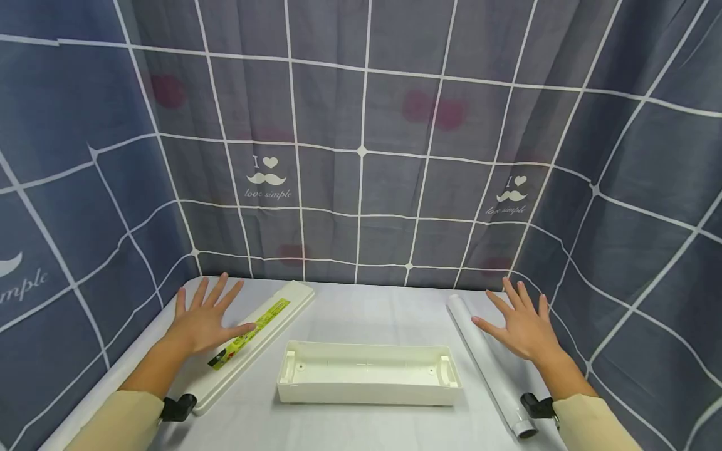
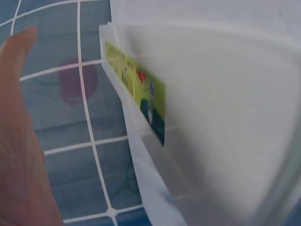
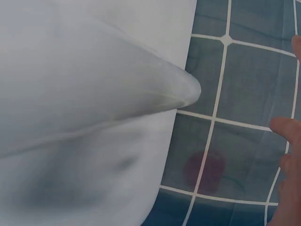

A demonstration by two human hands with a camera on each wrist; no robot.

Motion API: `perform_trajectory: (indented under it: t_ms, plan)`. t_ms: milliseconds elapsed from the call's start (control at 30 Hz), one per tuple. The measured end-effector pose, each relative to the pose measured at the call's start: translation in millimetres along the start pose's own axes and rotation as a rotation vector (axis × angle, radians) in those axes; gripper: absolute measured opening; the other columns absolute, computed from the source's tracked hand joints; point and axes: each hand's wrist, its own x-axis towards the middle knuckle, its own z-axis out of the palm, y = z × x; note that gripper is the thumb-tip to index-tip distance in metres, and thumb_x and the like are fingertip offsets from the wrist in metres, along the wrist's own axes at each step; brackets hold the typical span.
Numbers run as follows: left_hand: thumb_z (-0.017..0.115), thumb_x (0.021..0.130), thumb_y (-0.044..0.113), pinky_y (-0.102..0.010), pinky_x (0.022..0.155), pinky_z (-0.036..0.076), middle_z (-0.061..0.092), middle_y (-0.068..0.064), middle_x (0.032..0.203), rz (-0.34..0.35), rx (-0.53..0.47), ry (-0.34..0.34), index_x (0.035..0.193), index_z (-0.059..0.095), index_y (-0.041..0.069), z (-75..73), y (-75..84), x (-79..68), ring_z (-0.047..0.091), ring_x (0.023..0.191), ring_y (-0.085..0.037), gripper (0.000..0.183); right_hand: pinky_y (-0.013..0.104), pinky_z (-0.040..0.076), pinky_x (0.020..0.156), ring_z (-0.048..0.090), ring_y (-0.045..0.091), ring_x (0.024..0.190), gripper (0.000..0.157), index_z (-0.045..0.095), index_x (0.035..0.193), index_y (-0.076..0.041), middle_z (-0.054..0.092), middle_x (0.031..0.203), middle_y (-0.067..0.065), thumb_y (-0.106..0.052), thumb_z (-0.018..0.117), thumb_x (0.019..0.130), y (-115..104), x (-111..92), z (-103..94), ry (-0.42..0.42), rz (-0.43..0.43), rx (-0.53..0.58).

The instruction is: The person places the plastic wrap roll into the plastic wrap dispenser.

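My left hand (image 1: pixel 204 322), fingers spread and straight, is over the left part of the table, its thumb overlapping a long white lid (image 1: pixel 265 338) with a yellow-green label (image 1: pixel 248 335). In the left wrist view the lid (image 2: pixel 221 108) fills much of the picture, with part of the hand at the left edge. My right hand (image 1: pixel 523 326) is likewise spread, just right of a white roll (image 1: pixel 485 357) of film or sheet on a tube. That roll (image 3: pixel 117 89) looms large in the right wrist view. Neither hand holds anything.
An open cream-coloured long box (image 1: pixel 369 391) sits at the front middle, between lid and roll. The white table (image 1: pixel 383 313) is bounded at the back and sides by a dark checked curtain (image 1: pixel 333 181). A black wrist mount (image 1: pixel 178 407) sits by the left sleeve.
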Motion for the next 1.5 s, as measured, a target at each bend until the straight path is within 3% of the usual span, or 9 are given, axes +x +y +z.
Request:
perform_trajectory:
  t_ms: [433,633,900,1067,1300,1500]
  plan:
    - [0.056,0.085,0.08,-0.079,0.116,-0.011,0.007,-0.015,0.173,0.076,-0.024,0.076,0.166,0.014,0.03,12.7,23.0,-16.6,0.006,0.155,-0.052,0.104,0.079,-0.006,0.117,0.003,0.044,0.159,0.085,0.045,0.155,-0.017,0.009,0.173,0.017,-0.073,0.055,0.091,-7,-34,13.0,0.049,-0.026,0.034]
    - [0.061,0.085,0.076,-0.078,0.118,-0.004,0.013,-0.014,0.173,0.127,-0.072,0.13,0.164,0.022,0.029,22.0,37.1,-25.8,0.007,0.157,-0.047,0.101,0.072,-0.014,0.12,0.001,0.04,0.16,0.083,0.047,0.154,-0.016,0.013,0.172,0.016,-0.069,0.061,0.09,-13,-50,18.6,0.093,-0.033,0.073]
    - [0.066,0.084,0.072,-0.075,0.12,-0.007,0.012,-0.012,0.173,0.153,-0.149,0.112,0.164,0.025,0.031,32.9,52.9,-34.7,0.006,0.158,-0.044,0.099,0.069,-0.012,0.123,0.011,0.045,0.158,0.083,0.049,0.152,-0.015,0.022,0.169,0.02,-0.065,0.066,0.089,-19,-69,25.4,0.116,-0.025,0.114]
    - [0.066,0.087,0.068,-0.076,0.119,0.002,0.02,-0.016,0.171,0.188,-0.191,0.138,0.162,0.03,0.027,40.0,61.1,-40.4,0.013,0.156,-0.049,0.094,0.076,-0.003,0.12,0.014,0.05,0.155,0.086,0.044,0.156,-0.018,0.022,0.169,0.022,-0.063,0.07,0.087,-23,-81,29.6,0.091,0.003,0.188]
    - [0.068,0.09,0.06,-0.069,0.124,0.002,0.023,-0.016,0.17,0.22,-0.304,0.162,0.162,0.032,0.025,46.0,71.7,-48.1,0.016,0.155,-0.049,0.088,0.084,0.02,0.107,0.022,0.057,0.149,0.088,0.037,0.159,-0.021,0.023,0.166,0.026,-0.056,0.074,0.087,-28,-93,36.9,0.059,0.07,0.297]
    - [0.074,0.088,0.056,-0.072,0.119,0.019,0.029,-0.018,0.167,0.225,-0.392,0.162,0.161,0.032,0.024,50.4,79.9,-52.4,0.023,0.152,-0.052,0.09,0.085,0.029,0.098,0.023,0.061,0.145,0.09,0.031,0.161,-0.017,0.019,0.167,0.028,-0.055,0.072,0.09,-30,-106,40.6,0.008,0.149,0.378]
